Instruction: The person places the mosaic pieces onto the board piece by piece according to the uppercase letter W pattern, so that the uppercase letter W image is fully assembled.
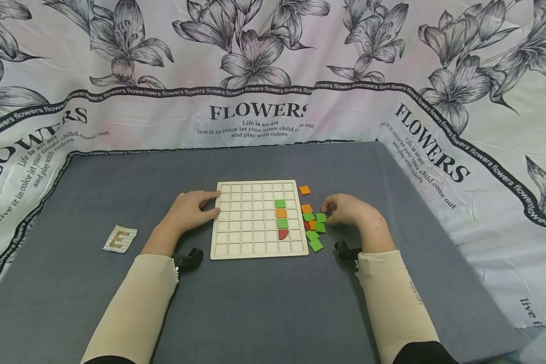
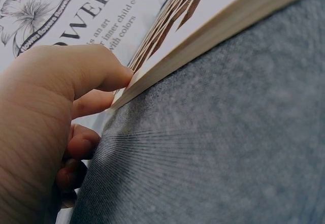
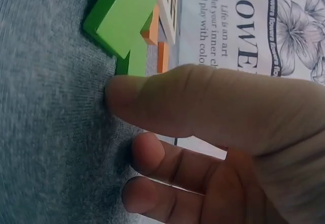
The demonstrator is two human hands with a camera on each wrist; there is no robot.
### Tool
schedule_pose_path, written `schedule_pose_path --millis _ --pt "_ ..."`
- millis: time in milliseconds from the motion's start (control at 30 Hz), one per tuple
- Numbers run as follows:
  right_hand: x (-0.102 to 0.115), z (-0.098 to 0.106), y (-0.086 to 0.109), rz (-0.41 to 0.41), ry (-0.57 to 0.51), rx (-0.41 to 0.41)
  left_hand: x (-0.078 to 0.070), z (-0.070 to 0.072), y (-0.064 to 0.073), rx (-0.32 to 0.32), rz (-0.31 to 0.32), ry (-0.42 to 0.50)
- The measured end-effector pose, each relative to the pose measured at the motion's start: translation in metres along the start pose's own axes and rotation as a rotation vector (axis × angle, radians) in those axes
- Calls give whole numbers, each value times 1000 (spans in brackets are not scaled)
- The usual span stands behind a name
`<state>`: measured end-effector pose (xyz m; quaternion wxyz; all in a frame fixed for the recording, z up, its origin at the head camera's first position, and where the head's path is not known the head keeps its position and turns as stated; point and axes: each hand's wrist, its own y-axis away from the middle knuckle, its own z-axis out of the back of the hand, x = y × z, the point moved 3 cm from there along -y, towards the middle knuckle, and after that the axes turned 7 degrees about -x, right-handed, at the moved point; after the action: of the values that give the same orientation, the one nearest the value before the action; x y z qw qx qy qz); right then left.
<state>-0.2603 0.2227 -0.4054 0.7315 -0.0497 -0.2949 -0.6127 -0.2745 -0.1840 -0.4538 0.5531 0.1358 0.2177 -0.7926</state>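
Board [image 1: 247,220] pale, square-celled; tiles [image 1: 281,213] green, orange, red.

Board mid-table, loose tiles to its right, card to its left.
On the table [image 1: 255,308], the board [image 1: 242,222] bears four tiles [image 1: 281,213] in one column near its right edge. Loose tiles [image 1: 315,245] bunch just outside that edge, one apart by the far right corner. The left hand [image 1: 187,211] touches the board's left edge; the card [image 1: 120,239] lies farther left. The right hand [image 1: 354,212] is just right of the bunch. Behind the table's far edge hangs a cloth [image 1: 164,119].
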Motion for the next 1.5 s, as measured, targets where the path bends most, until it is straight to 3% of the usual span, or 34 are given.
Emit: schedule_pose_path --millis 133,300,500,667,800,1000,1233,1500 --pt "-4 3 0 3 10 -54 0 -1 1 1 0 1" --pt "2 14 8 26 11 -185 -1 -3 3 9 0 8" --pt "40 20 22 140 41 -274 -1 -3 3 8 4 5" --pt "72 12 29 192 88 -309 -2 -3 2 8 2 4" --pt "93 -3 30 261 140 -281 -1 -3 2 11 -1 2" --pt "111 -32 23 309 215 -157 -1 -2 1 5 1 -4" --pt "109 -55 12 308 244 -98 -1 -1 0 6 9 -4" --pt "106 -60 9 291 271 -90 -3 0 -1 7 4 -8"
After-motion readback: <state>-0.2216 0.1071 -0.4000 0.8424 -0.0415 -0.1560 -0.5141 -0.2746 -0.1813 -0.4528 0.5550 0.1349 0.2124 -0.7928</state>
